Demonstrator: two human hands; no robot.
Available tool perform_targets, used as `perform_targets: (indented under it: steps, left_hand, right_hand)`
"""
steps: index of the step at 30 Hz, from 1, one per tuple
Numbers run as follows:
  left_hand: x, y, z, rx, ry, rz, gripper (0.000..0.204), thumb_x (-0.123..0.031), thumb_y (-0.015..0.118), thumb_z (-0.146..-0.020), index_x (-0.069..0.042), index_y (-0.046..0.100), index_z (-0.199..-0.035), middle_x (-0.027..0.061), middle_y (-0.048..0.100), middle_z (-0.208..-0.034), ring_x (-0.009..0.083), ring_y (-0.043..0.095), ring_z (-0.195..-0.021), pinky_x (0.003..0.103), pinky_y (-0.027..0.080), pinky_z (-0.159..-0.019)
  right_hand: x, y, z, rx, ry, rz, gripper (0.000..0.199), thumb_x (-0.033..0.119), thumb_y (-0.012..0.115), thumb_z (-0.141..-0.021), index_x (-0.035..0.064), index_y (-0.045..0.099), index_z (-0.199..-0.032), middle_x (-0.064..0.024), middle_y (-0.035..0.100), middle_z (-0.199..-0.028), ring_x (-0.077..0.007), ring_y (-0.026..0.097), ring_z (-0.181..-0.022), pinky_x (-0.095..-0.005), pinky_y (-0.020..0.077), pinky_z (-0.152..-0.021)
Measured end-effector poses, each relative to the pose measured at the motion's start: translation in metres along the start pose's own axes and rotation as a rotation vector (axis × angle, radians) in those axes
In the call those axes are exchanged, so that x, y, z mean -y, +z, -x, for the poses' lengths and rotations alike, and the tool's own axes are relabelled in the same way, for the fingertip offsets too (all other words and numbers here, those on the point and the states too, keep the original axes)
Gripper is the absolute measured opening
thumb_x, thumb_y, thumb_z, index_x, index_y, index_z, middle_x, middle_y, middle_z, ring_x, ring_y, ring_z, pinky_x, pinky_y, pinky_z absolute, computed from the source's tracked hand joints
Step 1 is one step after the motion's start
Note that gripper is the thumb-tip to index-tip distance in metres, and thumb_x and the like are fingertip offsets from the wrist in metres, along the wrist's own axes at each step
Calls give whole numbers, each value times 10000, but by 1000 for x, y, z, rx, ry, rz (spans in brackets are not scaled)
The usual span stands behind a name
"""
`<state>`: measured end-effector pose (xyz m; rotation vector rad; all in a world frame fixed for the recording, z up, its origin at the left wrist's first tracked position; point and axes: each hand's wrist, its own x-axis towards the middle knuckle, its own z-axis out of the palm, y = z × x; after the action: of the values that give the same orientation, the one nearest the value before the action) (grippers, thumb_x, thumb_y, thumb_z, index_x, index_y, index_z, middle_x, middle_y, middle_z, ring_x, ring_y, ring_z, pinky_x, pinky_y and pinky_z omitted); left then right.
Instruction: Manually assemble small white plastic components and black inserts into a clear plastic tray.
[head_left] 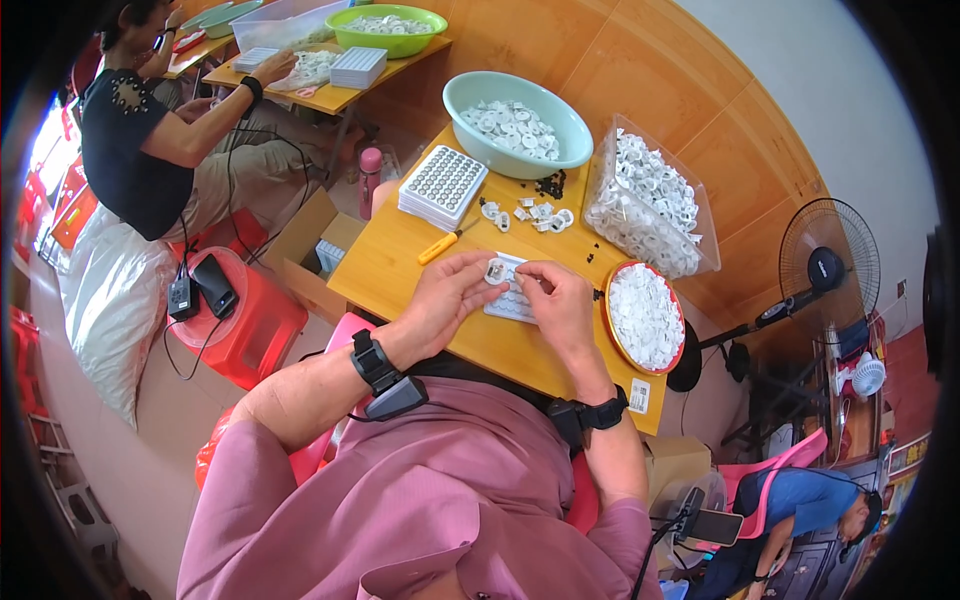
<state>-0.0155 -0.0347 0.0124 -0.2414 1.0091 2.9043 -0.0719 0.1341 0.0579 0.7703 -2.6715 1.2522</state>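
Both our hands work a small white part over a white tray at the middle of the frame.

Our left hand (447, 293) pinches the small white ring-shaped part (495, 270) between thumb and fingertips, just above the white tray (508, 297) lying on the wooden table (395, 265). Our right hand (560, 300) rests curled on the tray, fingertips closed near the part; whether it grips anything we cannot tell. Right of it sits a red-rimmed plate (642, 316) heaped with white parts. Above lie a yellow-handled screwdriver (440, 245), a stack of filled trays (442, 185), a teal bowl (517, 124) and a clear bin (648, 198). At upper left, another person (150, 120) works at a separate table.
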Motion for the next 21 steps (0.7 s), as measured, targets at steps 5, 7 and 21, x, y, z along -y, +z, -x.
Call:
perform_targets:
  steps: [5, 7, 21]
  left_hand:
    - [3, 0, 1, 28, -12, 12, 267, -114, 506, -1045, 38, 548, -1261, 137, 629, -1230, 207, 657, -1090, 304, 564, -953]
    - [3, 1, 2, 22, -10, 2, 274, -127, 518, -1042, 26, 554, -1266, 123, 638, -1215, 191, 657, -1072, 300, 552, -948]
    - [6, -1, 1, 42, -13, -21, 268, -134, 521, -1043, 22, 557, -1259, 108, 646, -1187, 165, 660, -1028, 298, 556, -928]
  right_hand:
    - [2, 9, 4, -179, -420, 241, 71, 84, 704, -808, 72, 720, -876, -86, 698, -815, -299, 636, -693, -380, 493, -648]
    - [5, 9, 5, -221, -505, 290, 68, 76, 709, -800, 77, 711, -868, -71, 691, -797, -293, 625, -675, -378, 481, -634]
    - [1, 17, 4, -317, -676, 342, 49, 56, 710, -795, 70, 664, -804, -39, 613, -718, -243, 599, -632, -361, 417, -575]
